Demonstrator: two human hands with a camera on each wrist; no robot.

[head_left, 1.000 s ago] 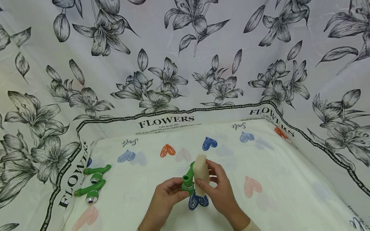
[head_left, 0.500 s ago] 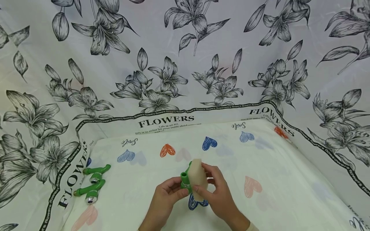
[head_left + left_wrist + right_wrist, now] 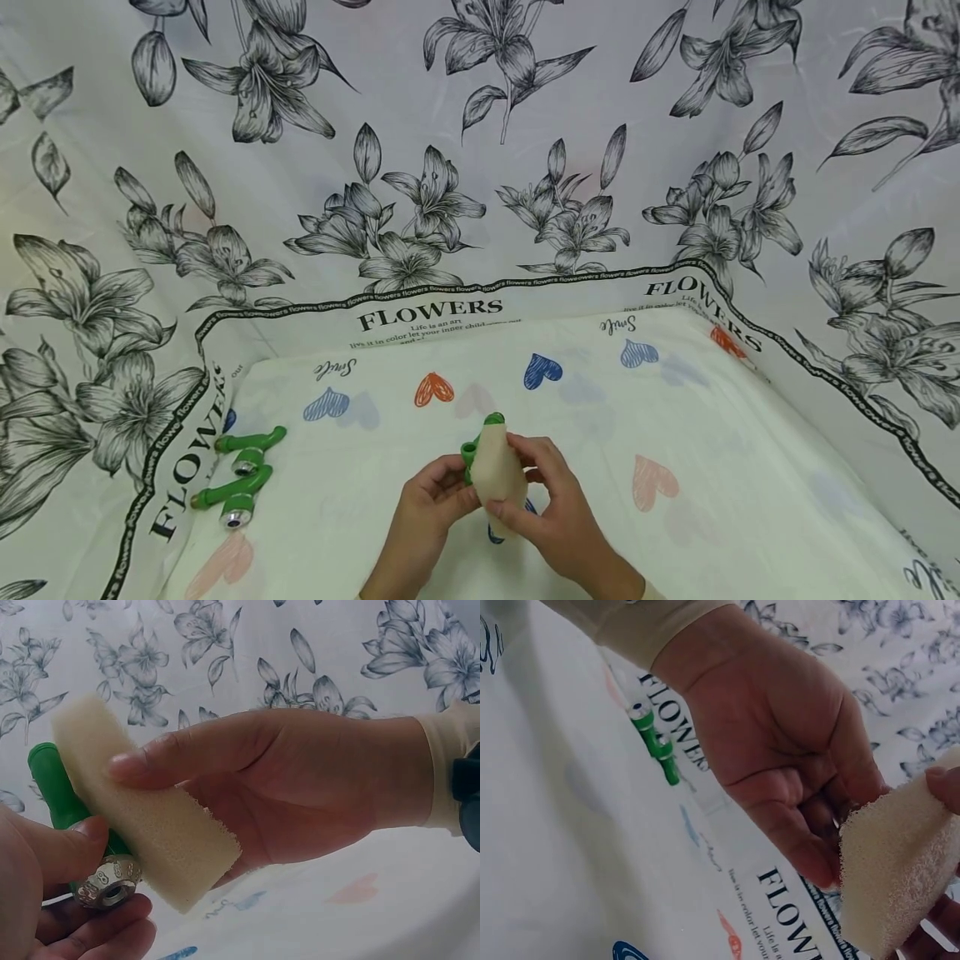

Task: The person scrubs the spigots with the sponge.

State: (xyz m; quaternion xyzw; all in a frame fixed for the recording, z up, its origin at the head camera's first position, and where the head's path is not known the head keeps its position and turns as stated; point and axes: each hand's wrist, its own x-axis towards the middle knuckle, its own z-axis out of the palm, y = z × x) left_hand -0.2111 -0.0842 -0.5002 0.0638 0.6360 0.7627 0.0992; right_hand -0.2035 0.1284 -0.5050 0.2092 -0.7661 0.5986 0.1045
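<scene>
In the head view my left hand [image 3: 431,512] grips a green tap [image 3: 469,452] in front of me, above the cloth. My right hand [image 3: 558,508] pinches a thick cream sponge [image 3: 498,475], thumb on the near side and fingers behind. The sponge lies against the tap's right side and hides most of it from above. From the left wrist, the tap's green body [image 3: 56,780] shows beside the sponge, with a patterned silvery metal collar [image 3: 111,882] at its lower end. The right wrist view has the sponge covering the tap.
Two more green taps, one nearer [image 3: 236,496] and one behind it [image 3: 251,450], lie on the left side of the heart-printed white cloth [image 3: 360,475]. A flower-printed curtain [image 3: 480,208] rises behind and at both sides.
The sponge has shifted left and tilted across the tap, now covering more of it. My right hand has moved left with it; the left hand stays nearly in place, still holding the tap.
</scene>
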